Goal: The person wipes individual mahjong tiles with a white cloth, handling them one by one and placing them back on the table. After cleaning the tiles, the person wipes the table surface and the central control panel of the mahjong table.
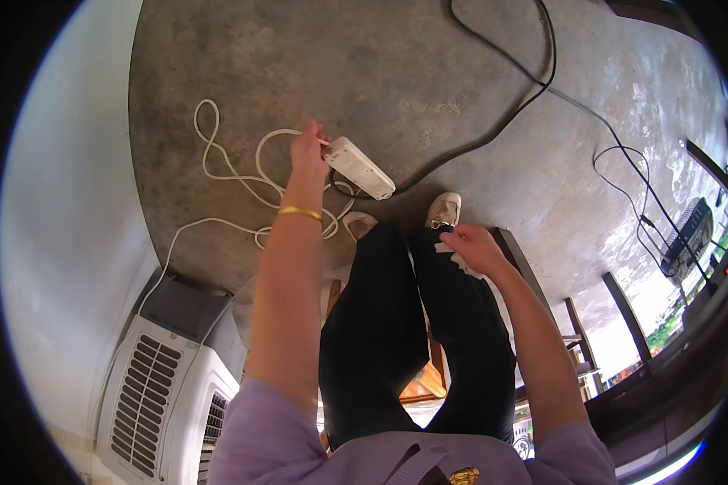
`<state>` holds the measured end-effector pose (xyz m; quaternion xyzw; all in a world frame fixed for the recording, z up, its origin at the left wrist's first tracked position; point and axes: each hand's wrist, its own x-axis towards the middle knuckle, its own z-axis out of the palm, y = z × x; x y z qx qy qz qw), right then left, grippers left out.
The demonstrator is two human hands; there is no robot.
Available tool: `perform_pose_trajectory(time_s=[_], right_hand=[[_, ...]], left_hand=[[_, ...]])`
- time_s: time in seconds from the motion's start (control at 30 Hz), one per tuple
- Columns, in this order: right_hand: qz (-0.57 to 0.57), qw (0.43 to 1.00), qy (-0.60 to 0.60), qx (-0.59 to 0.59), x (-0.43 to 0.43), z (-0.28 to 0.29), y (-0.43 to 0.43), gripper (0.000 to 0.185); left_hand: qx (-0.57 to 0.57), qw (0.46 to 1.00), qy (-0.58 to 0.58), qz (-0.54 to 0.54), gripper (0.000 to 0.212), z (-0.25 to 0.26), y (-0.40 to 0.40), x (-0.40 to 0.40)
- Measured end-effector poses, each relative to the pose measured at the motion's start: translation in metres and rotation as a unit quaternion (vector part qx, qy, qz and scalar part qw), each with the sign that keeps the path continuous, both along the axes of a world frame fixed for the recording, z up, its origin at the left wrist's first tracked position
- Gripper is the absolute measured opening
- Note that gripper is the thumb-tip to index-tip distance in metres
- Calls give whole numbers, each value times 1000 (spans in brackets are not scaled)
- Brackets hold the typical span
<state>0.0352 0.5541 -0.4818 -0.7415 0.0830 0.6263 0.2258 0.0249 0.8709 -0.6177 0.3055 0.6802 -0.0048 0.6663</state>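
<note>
Ahead of my legs, my left hand (309, 148) grips the cord end of a white power strip (361, 170), which is tilted above the concrete floor. Its white cord (236, 177) lies in loose loops around and beyond my left forearm. My right hand (474, 247) is above my right knee and pinches a crumpled white cloth or tissue (466, 265); part of it hangs below the fingers. A black cable (461, 156) runs over the floor and passes beneath the far end of the strip.
A white air cooler (148, 394) with slatted vents stands at the lower left by the pale wall (67, 212). Dark furniture legs (626, 315) rise at the right, near a black device (688, 239) with thin cables. My shoes (444, 209) rest on the floor.
</note>
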Motion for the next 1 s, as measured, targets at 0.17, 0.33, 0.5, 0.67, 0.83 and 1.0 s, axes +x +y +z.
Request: perform_pose_trajectory(time_s=[0.17, 0.33, 0.5, 0.67, 0.83, 1.0], right_hand=[[-98, 995, 14, 35, 0, 2, 18, 47], [-331, 930, 152, 36, -43, -13, 52, 59], [-451, 836, 311, 25, -55, 10, 86, 57], [-449, 848, 272, 74, -85, -1, 85, 41], [-467, 853, 222, 69, -90, 0, 83, 33], [-411, 892, 177, 70, -76, 10, 81, 38]], left_hand=[[-43, 989, -137, 24, 8, 66, -54, -39], [-129, 973, -167, 91, 12, 136, -89, -102], [-176, 963, -204, -5, 13, 176, -95, -134], [-200, 959, -157, -128, 10, 198, -97, -156], [-203, 969, -61, -124, 15, 226, -90, -146], [18, 985, 114, -128, 26, 183, -34, -218]])
